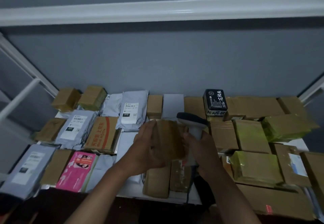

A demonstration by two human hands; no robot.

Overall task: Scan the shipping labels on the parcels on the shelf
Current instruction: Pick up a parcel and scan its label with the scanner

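Observation:
My left hand [148, 146] holds a small brown taped parcel [168, 138] lifted above the shelf, near the middle. My right hand [201, 149] grips the handle of a grey and black barcode scanner [192, 120], whose head sits just right of that parcel and points left and away. My right fingers also touch the parcel's right edge. No label shows on the side of the parcel facing me. Grey mailer bags with white labels lie on the left, one at the back [130, 112], one further left [75, 127].
The white shelf [298, 143] is packed with brown cartons, yellow-green wrapped boxes [256, 167], a pink packet [77, 169] and a black box [215, 100]. A grey wall stands behind. White frame rails run overhead [157, 11] and at both sides.

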